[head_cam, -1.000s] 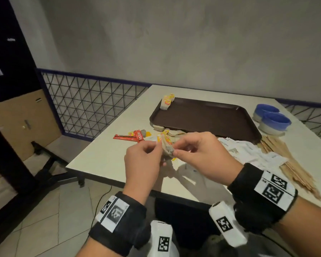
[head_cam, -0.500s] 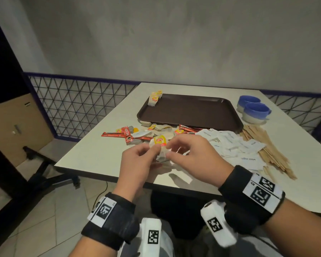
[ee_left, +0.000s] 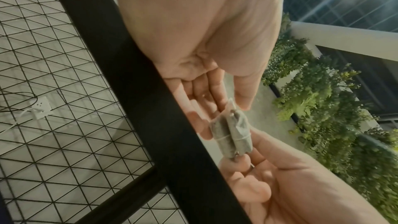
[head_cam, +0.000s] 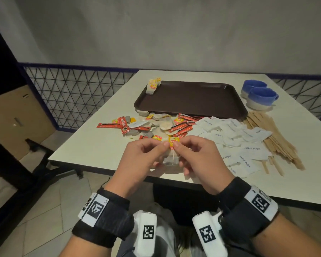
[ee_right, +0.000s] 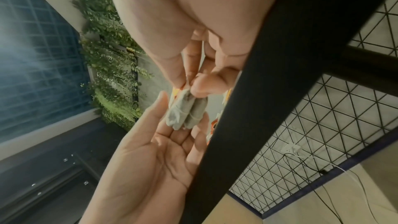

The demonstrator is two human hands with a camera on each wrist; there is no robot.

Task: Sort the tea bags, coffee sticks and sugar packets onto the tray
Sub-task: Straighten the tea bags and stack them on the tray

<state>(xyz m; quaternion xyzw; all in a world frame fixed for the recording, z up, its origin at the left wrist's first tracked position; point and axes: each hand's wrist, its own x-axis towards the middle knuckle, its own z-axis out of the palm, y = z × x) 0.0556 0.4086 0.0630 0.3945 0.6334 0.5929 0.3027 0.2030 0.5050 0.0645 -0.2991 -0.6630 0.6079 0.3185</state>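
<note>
I hold one tea bag (head_cam: pixel 171 158) over the table's near edge with both hands. My left hand (head_cam: pixel 164 145) and right hand (head_cam: pixel 176 145) pinch its yellow tag (head_cam: pixel 172 141) from either side. In the left wrist view the string-wrapped tea bag (ee_left: pixel 231 134) lies against my left fingers. In the right wrist view my right thumb and forefinger nip the top of the tea bag (ee_right: pixel 186 111). The brown tray (head_cam: pixel 193 99) carries a small stack of tea bags (head_cam: pixel 153 86) in its far left corner. Loose tea bags (head_cam: pixel 163 124), red coffee sticks (head_cam: pixel 182 126) and white sugar packets (head_cam: pixel 235 138) lie mixed before the tray.
Wooden stirrers (head_cam: pixel 278 140) lie in a heap right of the sugar packets. Two blue cups (head_cam: pixel 261 95) stand beside the tray's right end. A wire mesh fence (head_cam: pixel 72 97) runs along the table's left side.
Both hands have sunk toward the table's near edge with the tea bag. The yellow tag has come up on top, pinched between both hands' fingertips.
</note>
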